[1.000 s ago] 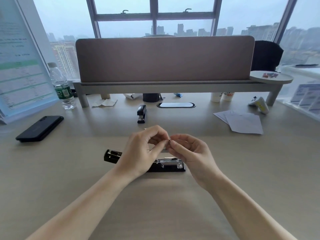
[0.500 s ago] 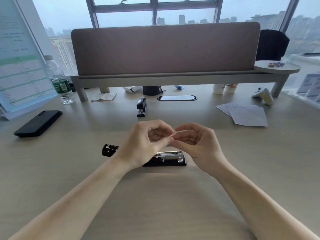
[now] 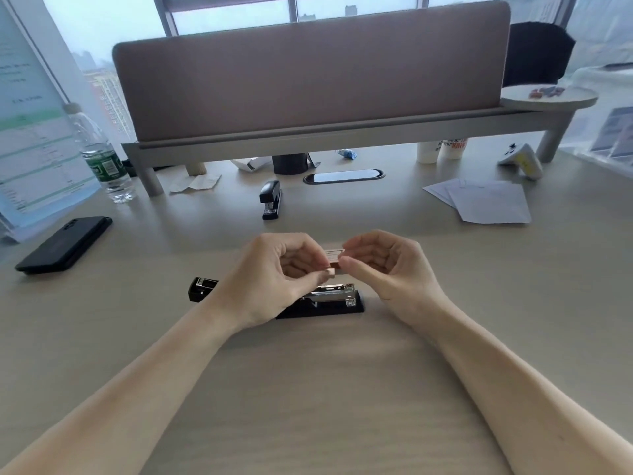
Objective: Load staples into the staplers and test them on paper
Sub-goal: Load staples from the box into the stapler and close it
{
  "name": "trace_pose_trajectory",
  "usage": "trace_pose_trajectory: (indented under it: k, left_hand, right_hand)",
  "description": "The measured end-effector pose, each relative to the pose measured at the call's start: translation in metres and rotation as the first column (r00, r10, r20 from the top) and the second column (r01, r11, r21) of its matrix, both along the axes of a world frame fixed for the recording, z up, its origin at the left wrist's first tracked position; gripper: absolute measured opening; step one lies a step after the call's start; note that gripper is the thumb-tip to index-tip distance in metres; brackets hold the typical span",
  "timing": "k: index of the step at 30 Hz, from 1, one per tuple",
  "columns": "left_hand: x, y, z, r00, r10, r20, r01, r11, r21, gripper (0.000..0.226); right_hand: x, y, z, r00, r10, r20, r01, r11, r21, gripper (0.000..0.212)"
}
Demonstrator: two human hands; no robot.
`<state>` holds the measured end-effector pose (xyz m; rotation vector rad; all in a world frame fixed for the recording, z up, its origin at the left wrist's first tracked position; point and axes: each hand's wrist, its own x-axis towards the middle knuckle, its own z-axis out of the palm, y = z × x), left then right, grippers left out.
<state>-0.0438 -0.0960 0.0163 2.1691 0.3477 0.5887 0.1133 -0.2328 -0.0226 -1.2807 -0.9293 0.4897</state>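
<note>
A black stapler (image 3: 325, 299) lies opened flat on the desk in front of me, its metal staple channel showing and its lid end sticking out to the left. Just above it, my left hand (image 3: 274, 279) and my right hand (image 3: 387, 265) meet fingertip to fingertip. Between them they pinch a small strip of staples (image 3: 333, 260), copper-coloured. A second black stapler (image 3: 270, 200), closed, stands farther back at the desk's middle. Several white paper sheets (image 3: 486, 200) lie at the right rear.
A black phone (image 3: 65, 243) lies at the left, with a water bottle (image 3: 102, 159) and a leaning printed sheet behind it. A raised shelf with a padded divider (image 3: 308, 73) crosses the back of the desk; cups, a cable slot and paper scraps sit under it.
My hands have drawn slightly apart, so the staple strip between the fingertips now shows. The view has tilted down and closer to the desk.
</note>
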Motion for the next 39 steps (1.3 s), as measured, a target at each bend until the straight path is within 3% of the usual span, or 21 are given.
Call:
trace_pose_trajectory:
  k: [7, 24, 39]
  left_hand:
    - [-0.002, -0.007, -0.003, 0.997, 0.006, -0.078, 0.012, 0.975, 0.222, 0.011]
    - [-0.003, -0.015, 0.003, 0.997, -0.022, -0.074, 0.051, 0.904, 0.425, 0.018]
    - [-0.002, -0.009, -0.002, 0.997, 0.027, -0.074, 0.001, 0.936, 0.352, 0.015]
  right_hand:
    - [0.006, -0.006, -0.003, 0.962, 0.126, 0.243, -0.064, 0.967, -0.245, 0.039]
    - [0.012, -0.003, -0.009, 0.950, 0.135, 0.281, -0.054, 0.959, -0.279, 0.038]
    - [0.012, -0.003, -0.010, 0.951, 0.127, 0.283, -0.045, 0.960, -0.277, 0.038]
